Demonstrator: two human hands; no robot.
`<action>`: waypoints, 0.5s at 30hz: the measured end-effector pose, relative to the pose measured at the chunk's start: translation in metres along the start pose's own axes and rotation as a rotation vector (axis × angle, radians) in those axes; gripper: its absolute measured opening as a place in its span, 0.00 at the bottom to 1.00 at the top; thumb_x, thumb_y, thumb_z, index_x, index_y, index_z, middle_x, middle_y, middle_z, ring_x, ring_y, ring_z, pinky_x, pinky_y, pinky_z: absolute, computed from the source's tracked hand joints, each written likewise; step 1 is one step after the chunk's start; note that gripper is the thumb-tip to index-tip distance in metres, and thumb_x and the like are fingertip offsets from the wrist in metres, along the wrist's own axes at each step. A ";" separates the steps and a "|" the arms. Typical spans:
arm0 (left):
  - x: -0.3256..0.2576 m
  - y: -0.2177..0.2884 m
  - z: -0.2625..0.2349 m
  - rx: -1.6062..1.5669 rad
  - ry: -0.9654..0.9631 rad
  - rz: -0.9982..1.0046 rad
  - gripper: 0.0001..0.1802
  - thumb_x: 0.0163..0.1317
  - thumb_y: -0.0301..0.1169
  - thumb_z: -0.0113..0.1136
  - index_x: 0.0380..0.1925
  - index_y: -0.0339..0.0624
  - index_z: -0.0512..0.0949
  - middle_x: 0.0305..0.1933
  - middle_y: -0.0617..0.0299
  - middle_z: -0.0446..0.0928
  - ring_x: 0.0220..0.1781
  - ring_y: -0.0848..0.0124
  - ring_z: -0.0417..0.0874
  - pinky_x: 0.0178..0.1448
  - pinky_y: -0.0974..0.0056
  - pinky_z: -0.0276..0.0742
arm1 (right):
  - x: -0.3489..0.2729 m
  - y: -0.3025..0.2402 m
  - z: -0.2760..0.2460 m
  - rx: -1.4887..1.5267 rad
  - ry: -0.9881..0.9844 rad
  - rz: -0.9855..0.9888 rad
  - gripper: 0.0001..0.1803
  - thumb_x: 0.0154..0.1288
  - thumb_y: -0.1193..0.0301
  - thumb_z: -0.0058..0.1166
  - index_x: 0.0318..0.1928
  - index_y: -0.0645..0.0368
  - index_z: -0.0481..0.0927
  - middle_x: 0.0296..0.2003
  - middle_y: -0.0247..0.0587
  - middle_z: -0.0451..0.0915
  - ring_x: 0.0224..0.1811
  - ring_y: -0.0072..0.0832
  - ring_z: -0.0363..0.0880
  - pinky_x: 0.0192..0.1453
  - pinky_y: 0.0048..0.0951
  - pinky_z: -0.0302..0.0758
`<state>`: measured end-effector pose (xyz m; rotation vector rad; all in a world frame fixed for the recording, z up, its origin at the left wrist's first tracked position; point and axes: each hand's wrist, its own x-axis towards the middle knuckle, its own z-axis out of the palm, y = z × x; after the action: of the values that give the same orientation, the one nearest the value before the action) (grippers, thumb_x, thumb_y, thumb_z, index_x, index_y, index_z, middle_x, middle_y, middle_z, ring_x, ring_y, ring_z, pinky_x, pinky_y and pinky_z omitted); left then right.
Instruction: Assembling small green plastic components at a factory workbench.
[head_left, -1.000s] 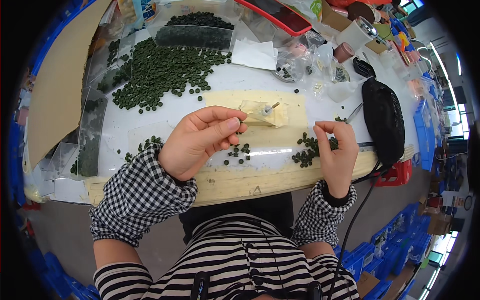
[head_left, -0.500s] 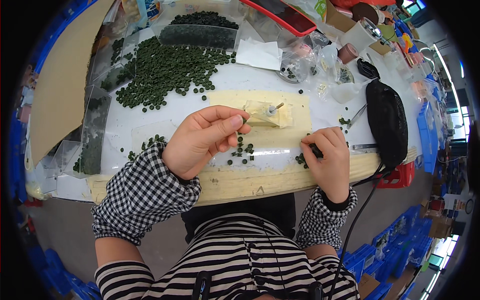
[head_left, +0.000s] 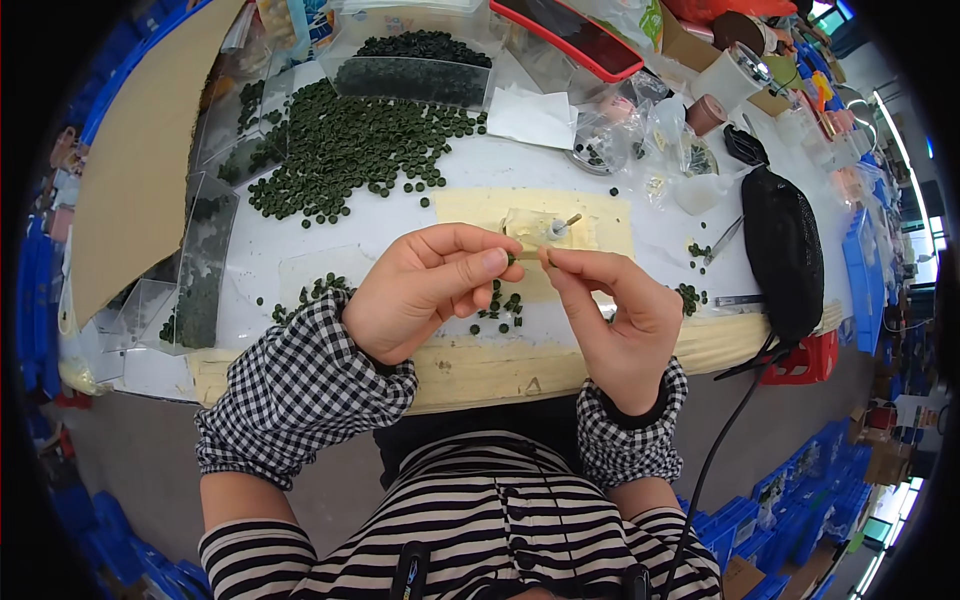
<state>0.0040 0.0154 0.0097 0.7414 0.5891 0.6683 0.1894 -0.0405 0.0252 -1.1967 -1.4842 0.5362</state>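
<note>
White and cluttered, the worktop (head_left: 330, 250) fills the upper half of the head view, the only one there is, with blue crates on the floor at both sides. A big scatter of small dark green discs (head_left: 350, 150) spreads over its far left part, below a clear tray (head_left: 415, 65) heaped with more of them. A pale yellow mat (head_left: 610, 215) lies at the middle, and on it stands a small clear block with a pin (head_left: 555, 228) sticking up at a tilt.

Both hands are raised just above the near edge of that mat, close to the person's chest. The left hand (head_left: 420, 290) is curled, thumb and forefinger pinched on a small dark green piece (head_left: 512, 259) at their tips. The right hand (head_left: 620, 315) is also closed in a pinch, its fingertips pointing left toward that piece; whether it grips anything of its own I cannot tell, it is too small. The two pinches meet tip to tip, nearly touching, along a line running left to right, so the piece sits between them, a shade nearer the left hand. The pinned block lies just beyond, up and slightly right of the meeting point.

A few loose discs (head_left: 500, 305) lie under the hands. A black pouch (head_left: 785, 250) rests at the right, well apart.
</note>
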 end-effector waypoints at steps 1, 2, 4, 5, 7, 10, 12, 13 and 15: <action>0.000 -0.001 -0.001 0.000 -0.005 0.010 0.11 0.66 0.28 0.54 0.46 0.37 0.76 0.39 0.58 0.80 0.28 0.84 0.72 0.30 0.81 0.69 | -0.001 -0.001 0.003 0.066 -0.009 0.050 0.08 0.56 0.83 0.58 0.38 0.65 0.82 0.30 0.40 0.83 0.33 0.20 0.80 0.40 0.19 0.76; 0.000 -0.001 -0.001 -0.001 -0.010 0.018 0.11 0.66 0.28 0.54 0.46 0.37 0.76 0.39 0.58 0.80 0.28 0.84 0.72 0.30 0.80 0.69 | -0.001 0.001 0.004 0.102 -0.018 0.052 0.08 0.56 0.83 0.58 0.38 0.65 0.82 0.31 0.40 0.82 0.33 0.20 0.80 0.40 0.19 0.76; -0.001 -0.001 -0.001 -0.001 -0.012 0.033 0.10 0.66 0.28 0.54 0.45 0.37 0.76 0.39 0.58 0.80 0.28 0.84 0.72 0.30 0.80 0.69 | -0.002 0.008 0.008 0.175 -0.035 0.055 0.08 0.57 0.83 0.57 0.38 0.66 0.81 0.32 0.41 0.82 0.34 0.21 0.80 0.41 0.20 0.77; -0.001 -0.002 0.000 -0.001 -0.015 0.039 0.10 0.66 0.28 0.54 0.45 0.37 0.76 0.39 0.58 0.80 0.28 0.83 0.72 0.30 0.80 0.69 | -0.003 0.009 0.009 0.226 -0.035 0.093 0.08 0.57 0.83 0.57 0.38 0.66 0.81 0.33 0.41 0.81 0.35 0.21 0.80 0.42 0.20 0.77; -0.001 -0.003 -0.002 0.003 -0.026 0.040 0.09 0.66 0.27 0.54 0.44 0.37 0.76 0.39 0.57 0.80 0.27 0.83 0.73 0.29 0.80 0.69 | -0.004 0.010 0.012 0.327 -0.036 0.168 0.07 0.58 0.83 0.57 0.39 0.66 0.80 0.35 0.41 0.80 0.37 0.22 0.80 0.43 0.20 0.76; -0.001 -0.003 -0.002 0.014 -0.037 0.043 0.09 0.66 0.27 0.54 0.43 0.37 0.76 0.38 0.57 0.80 0.27 0.82 0.73 0.28 0.79 0.69 | -0.005 0.009 0.012 0.404 -0.051 0.275 0.07 0.59 0.82 0.56 0.40 0.67 0.79 0.37 0.41 0.79 0.38 0.22 0.80 0.44 0.20 0.76; -0.001 -0.003 -0.001 0.022 -0.040 0.044 0.08 0.66 0.27 0.54 0.42 0.37 0.76 0.38 0.57 0.80 0.27 0.82 0.73 0.28 0.79 0.69 | -0.006 0.010 0.013 0.444 -0.054 0.282 0.07 0.60 0.81 0.55 0.40 0.67 0.79 0.37 0.40 0.79 0.39 0.21 0.79 0.45 0.20 0.76; -0.001 -0.003 -0.001 0.026 -0.039 0.044 0.08 0.66 0.27 0.54 0.42 0.37 0.76 0.38 0.57 0.80 0.26 0.82 0.73 0.28 0.79 0.69 | -0.006 0.011 0.013 0.464 -0.055 0.286 0.07 0.61 0.81 0.55 0.40 0.67 0.79 0.37 0.39 0.79 0.39 0.21 0.79 0.45 0.20 0.76; -0.001 -0.003 -0.001 0.030 -0.038 0.044 0.08 0.66 0.27 0.54 0.42 0.37 0.77 0.38 0.57 0.80 0.26 0.82 0.73 0.28 0.79 0.69 | -0.007 0.012 0.014 0.478 -0.060 0.297 0.08 0.61 0.81 0.55 0.41 0.68 0.79 0.37 0.39 0.80 0.39 0.21 0.79 0.45 0.20 0.76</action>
<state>0.0038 0.0133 0.0074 0.7956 0.5500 0.6854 0.1807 -0.0379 0.0080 -1.0242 -1.1397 1.0700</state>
